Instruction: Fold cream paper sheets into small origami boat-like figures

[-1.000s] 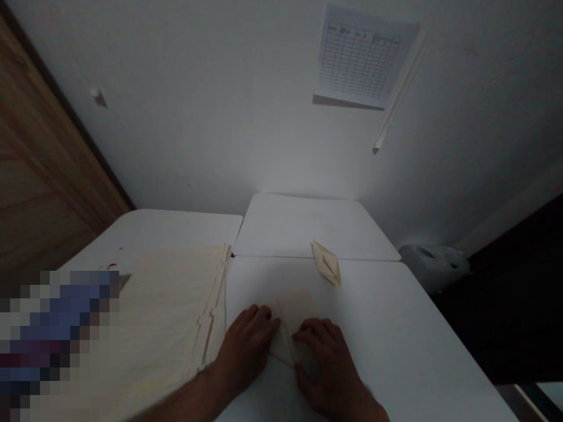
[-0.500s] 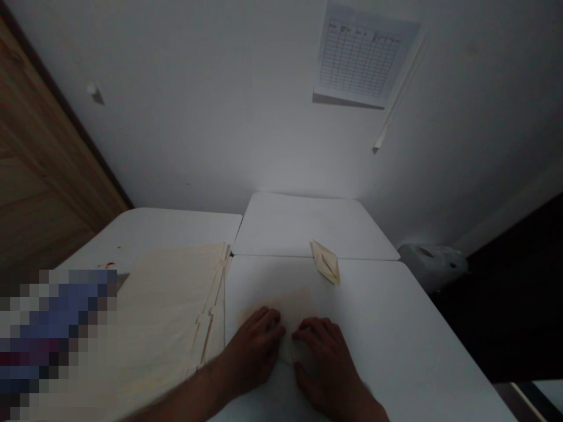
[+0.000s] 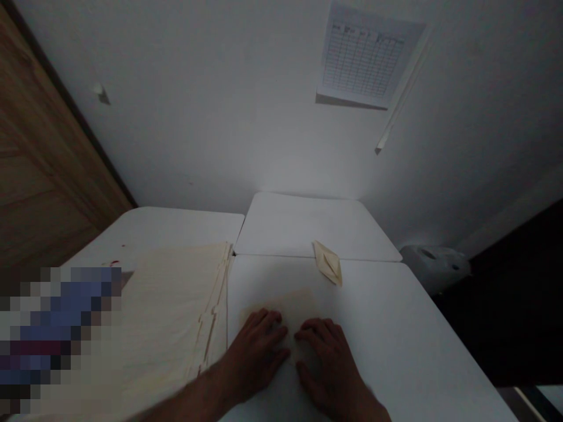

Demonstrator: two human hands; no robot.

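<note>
A small cream sheet (image 3: 299,300), thin paper or cloth, lies on the white table under both of my hands. My left hand (image 3: 259,349) rests on its left part, fingers laid over the sheet and thumb apart from them. My right hand (image 3: 328,354) sits over the right part with bent fingers spread and the thumb apart. The fingertips of the two hands nearly meet across a narrow gap. Most of the sheet's near side is hidden by the hands. Farther off, a folded cream piece (image 3: 328,265) with pointed ends lies across a table seam.
To the left, a stack of large cream sheets (image 3: 171,305) with uneven right edges covers much of the left table (image 3: 189,225). A blurred-out blue patch (image 3: 70,310) overlaps it. A printed chart (image 3: 365,64) hangs on the wall. A whitish plastic object (image 3: 433,266) stands beyond the right edge.
My left hand has flattened a little, and its thumb now shows stretched toward the right hand. My right hand stays almost in place. The view has shifted very slightly.
</note>
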